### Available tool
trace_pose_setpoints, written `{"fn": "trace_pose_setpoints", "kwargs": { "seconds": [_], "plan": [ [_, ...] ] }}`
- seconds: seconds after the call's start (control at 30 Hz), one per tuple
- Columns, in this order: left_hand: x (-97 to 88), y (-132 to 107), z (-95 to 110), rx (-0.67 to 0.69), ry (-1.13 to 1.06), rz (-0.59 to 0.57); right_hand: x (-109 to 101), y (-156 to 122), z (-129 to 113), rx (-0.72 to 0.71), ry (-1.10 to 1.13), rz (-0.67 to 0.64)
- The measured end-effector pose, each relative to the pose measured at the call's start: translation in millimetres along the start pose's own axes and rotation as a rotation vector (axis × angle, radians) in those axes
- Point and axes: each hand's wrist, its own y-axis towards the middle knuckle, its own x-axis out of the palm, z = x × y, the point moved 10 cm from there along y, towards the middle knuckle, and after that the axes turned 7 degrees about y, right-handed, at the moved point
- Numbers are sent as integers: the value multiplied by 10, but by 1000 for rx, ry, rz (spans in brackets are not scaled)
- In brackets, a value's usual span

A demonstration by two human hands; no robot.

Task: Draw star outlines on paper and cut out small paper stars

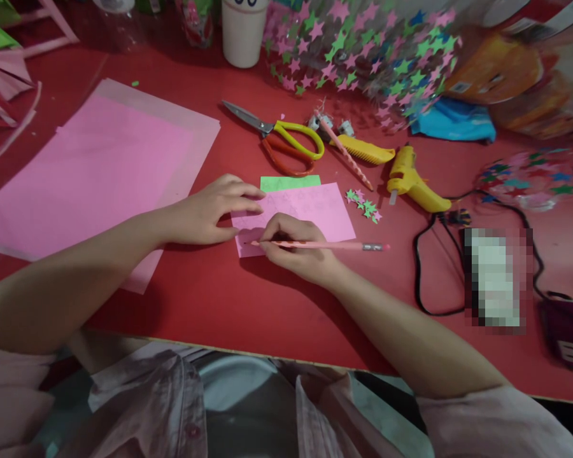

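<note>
A pink pencil (pixel 329 244) with an eraser end is pinched in my right hand (pixel 298 245), its tip touching the lower left of a small pink paper (pixel 332 213). Faint pencil marks run across the upper part of that paper. My left hand (pixel 214 210) lies with fingers apart at the paper's left edge, its fingertips on or beside it. From under the pink paper, a green paper (pixel 291 183) sticks out at the top. Several small green and pink stars (pixel 363 205) lie just right of the paper.
Large pink sheets (pixel 100 165) cover the table's left. Beyond the papers lie scissors (pixel 272 133), another pencil (pixel 346 152) and a yellow cutter-like tool (pixel 365 150). A yellow glue gun (pixel 413 178) with a black cord sits right, near a blurred-out object (pixel 495 278). A white cup (pixel 243 35) stands behind.
</note>
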Motion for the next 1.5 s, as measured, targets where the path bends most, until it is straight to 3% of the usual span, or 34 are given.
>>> {"fn": "trace_pose_setpoints", "kwargs": {
  "seconds": [0.33, 0.87, 1.5],
  "plan": [
    [9, -7, -3, -3, 10, -10, 49, -4, -18, 0, -46, -58],
    [-2, -7, -4, -12, -7, -2, -29, 14, -19, 35, -64, 76],
    [4, -9, -6, -8, 7, -2, -19, 1, -36, -17, -116, 41]
  ]
}}
